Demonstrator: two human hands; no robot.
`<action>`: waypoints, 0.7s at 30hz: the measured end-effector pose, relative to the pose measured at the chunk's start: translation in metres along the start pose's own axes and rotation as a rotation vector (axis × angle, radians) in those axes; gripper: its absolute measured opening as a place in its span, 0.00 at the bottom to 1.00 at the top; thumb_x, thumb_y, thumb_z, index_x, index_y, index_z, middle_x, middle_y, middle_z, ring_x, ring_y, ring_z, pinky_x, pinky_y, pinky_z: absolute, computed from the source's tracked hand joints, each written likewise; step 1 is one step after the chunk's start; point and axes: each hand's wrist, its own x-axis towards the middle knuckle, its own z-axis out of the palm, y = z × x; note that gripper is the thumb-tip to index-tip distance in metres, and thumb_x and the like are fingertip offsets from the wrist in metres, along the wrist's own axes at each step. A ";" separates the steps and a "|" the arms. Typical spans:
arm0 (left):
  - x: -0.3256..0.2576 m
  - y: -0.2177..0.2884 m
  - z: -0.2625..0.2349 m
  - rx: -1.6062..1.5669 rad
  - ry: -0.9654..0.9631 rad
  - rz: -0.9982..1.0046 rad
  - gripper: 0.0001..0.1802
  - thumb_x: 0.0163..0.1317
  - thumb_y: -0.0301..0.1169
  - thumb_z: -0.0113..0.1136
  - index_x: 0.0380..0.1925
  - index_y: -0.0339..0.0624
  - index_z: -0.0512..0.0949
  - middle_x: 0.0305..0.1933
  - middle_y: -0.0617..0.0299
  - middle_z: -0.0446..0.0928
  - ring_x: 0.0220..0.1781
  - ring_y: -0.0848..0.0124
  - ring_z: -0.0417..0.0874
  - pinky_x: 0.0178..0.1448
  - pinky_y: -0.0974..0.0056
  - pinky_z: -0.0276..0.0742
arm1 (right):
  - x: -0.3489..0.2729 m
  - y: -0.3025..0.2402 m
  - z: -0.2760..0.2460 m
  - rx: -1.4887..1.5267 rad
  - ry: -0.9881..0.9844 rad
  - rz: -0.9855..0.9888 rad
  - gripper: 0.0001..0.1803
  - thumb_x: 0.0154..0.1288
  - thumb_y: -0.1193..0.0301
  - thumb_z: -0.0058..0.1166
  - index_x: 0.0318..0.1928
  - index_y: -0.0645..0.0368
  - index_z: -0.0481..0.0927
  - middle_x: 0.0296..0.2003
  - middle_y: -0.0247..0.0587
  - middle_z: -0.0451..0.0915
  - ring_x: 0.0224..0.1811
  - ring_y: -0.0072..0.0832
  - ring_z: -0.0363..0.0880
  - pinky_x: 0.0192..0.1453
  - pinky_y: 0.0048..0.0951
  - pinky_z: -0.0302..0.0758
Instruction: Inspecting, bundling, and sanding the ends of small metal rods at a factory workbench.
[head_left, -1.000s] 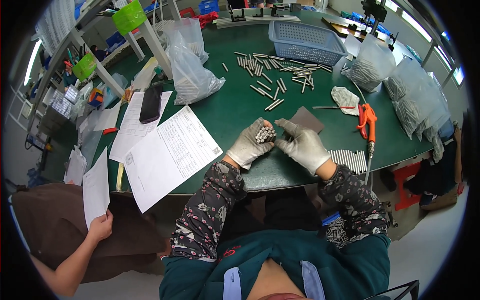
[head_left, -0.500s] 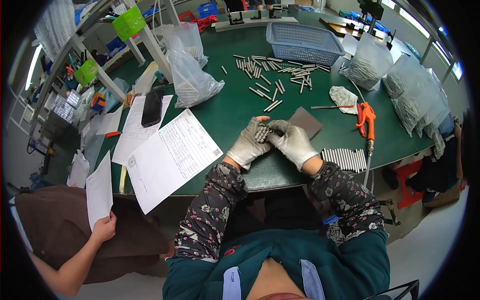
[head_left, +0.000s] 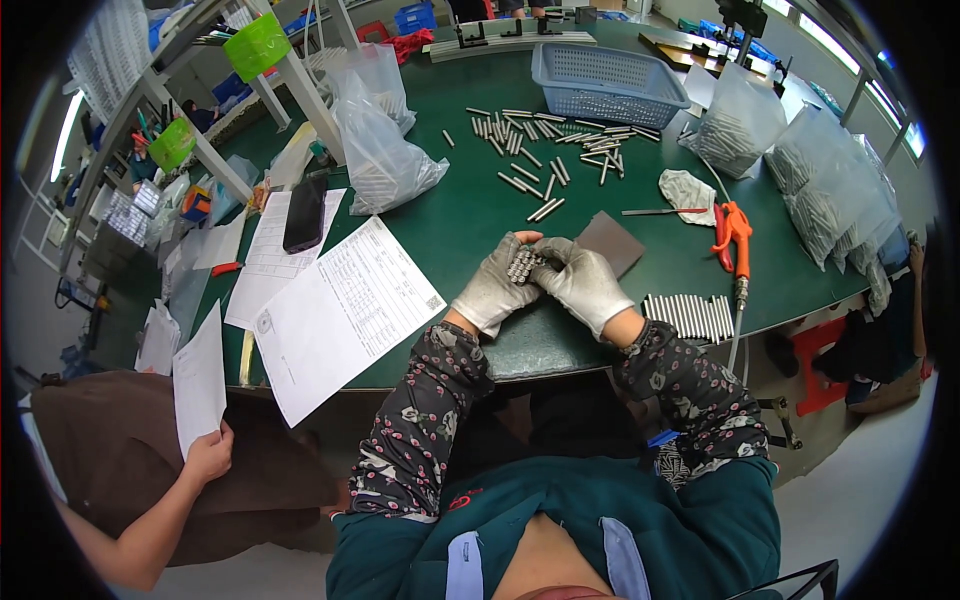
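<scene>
A bundle of metal pins (head_left: 522, 265) shows its round ends between my gloved hands, just above the near part of the green table. My left hand (head_left: 492, 288) is wrapped round the bundle. From the other side my right hand (head_left: 586, 287) closes on it, thumb and fingertips against the pin ends. Beyond my right hand lies a flat brown-grey piece (head_left: 611, 246). A tidy row of pins (head_left: 689, 318) rests near the table edge by my right wrist. Farther off, loose pins (head_left: 548, 140) are scattered.
A blue basket (head_left: 610, 88) stands at the back. Right lie an orange air gun (head_left: 737, 243), a white cloth (head_left: 687, 198) and bags of pins (head_left: 835, 190). Left are a printed sheet (head_left: 345, 318), a phone (head_left: 304, 215) and a plastic bag (head_left: 385, 165). Another person's hand (head_left: 208, 455) holds paper.
Almost everything stays in place. My hands shift very slightly around the bundle of pins, and the other person's paper moves a little.
</scene>
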 end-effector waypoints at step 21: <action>-0.002 0.000 0.000 -0.155 -0.046 0.002 0.31 0.42 0.18 0.62 0.49 0.40 0.65 0.44 0.64 0.71 0.47 0.75 0.72 0.53 0.72 0.68 | -0.001 0.004 0.004 0.079 -0.004 -0.004 0.13 0.55 0.69 0.52 0.41 0.60 0.76 0.35 0.46 0.79 0.37 0.36 0.79 0.42 0.29 0.74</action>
